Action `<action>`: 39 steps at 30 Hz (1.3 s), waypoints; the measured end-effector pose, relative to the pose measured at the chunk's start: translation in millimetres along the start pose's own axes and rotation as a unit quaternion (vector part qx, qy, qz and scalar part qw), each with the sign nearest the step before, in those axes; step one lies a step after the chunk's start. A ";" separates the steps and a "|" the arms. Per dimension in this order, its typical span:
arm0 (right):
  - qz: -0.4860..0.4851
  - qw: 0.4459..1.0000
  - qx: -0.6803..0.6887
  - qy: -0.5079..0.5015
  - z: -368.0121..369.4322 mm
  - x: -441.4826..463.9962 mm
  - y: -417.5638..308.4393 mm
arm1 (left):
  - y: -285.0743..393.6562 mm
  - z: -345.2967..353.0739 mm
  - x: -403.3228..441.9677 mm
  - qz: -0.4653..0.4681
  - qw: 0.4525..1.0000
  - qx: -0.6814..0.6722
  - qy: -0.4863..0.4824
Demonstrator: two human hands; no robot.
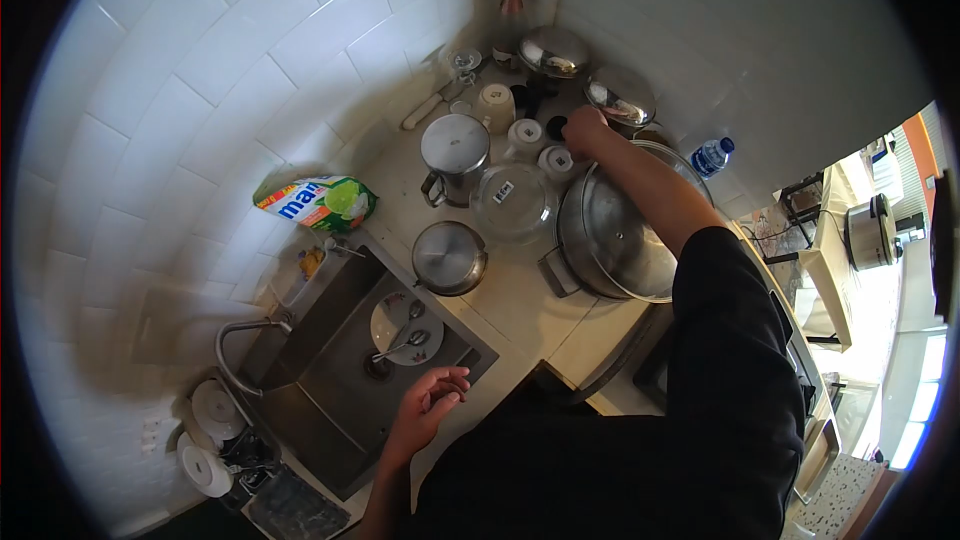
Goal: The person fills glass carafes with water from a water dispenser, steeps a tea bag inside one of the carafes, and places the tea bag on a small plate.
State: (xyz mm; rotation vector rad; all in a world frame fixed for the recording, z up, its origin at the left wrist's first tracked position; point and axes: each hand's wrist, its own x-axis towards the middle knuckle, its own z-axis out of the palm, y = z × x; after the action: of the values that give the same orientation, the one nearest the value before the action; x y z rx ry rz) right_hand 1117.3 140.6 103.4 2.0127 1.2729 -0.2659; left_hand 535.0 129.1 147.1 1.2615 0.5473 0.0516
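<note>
My right hand (584,134) reaches across the counter with its fingers closed. Beside its fingertips is a small dark round object (556,128); I cannot make out whether they grip it. Upside-down white cups (526,134) stand just left of that hand, and a large lidded pot (625,230) lies under my right forearm. My left hand (432,402) hovers near the sink's front edge, fingers loosely curled and apart, with nothing in it. A white plate (393,318) with spoons (416,339) on it sits in the sink (320,395).
A glass bowl (513,202), metal pitcher (455,148) and small pot (450,258) crowd the counter. Behind stand a bottle (511,15) and metal lids (620,95). A detergent bag (316,203) leans by the wall; a faucet (240,340) arches over the sink.
</note>
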 end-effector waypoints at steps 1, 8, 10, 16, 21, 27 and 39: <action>0.002 1.000 0.006 0.005 0.0 -1.2 0.1 | 0.2 -0.6 -0.5 -0.003 1.000 0.002 0.001; 0.010 1.000 0.016 0.024 -16.4 -19.5 7.8 | -2.2 -1.7 -3.1 -0.009 1.000 0.002 0.006; 0.010 1.000 0.012 0.024 -22.7 -26.6 11.7 | -2.6 -1.5 -3.5 -0.007 1.000 -0.001 0.008; 0.010 0.999 -0.006 0.034 -39.2 -43.2 24.8 | -2.3 -1.8 -5.7 -0.007 1.000 -0.001 0.012; 0.017 0.997 0.032 0.062 -46.3 -58.0 39.0 | -4.0 -2.4 -9.9 -0.005 1.000 -0.006 0.017; 0.046 0.988 0.090 0.120 -52.7 -81.1 58.4 | -10.7 -4.7 -13.0 -0.003 1.000 -0.013 0.017; 0.015 0.892 0.381 0.243 -94.1 -163.0 132.6 | -20.2 -17.6 -23.4 -0.007 1.000 -0.002 0.015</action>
State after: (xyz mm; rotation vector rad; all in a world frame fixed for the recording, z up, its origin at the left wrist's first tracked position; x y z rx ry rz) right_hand 1131.6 57.4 317.6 2.9021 1.5992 -0.2848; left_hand 502.1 130.5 133.7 1.2548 0.5820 0.0592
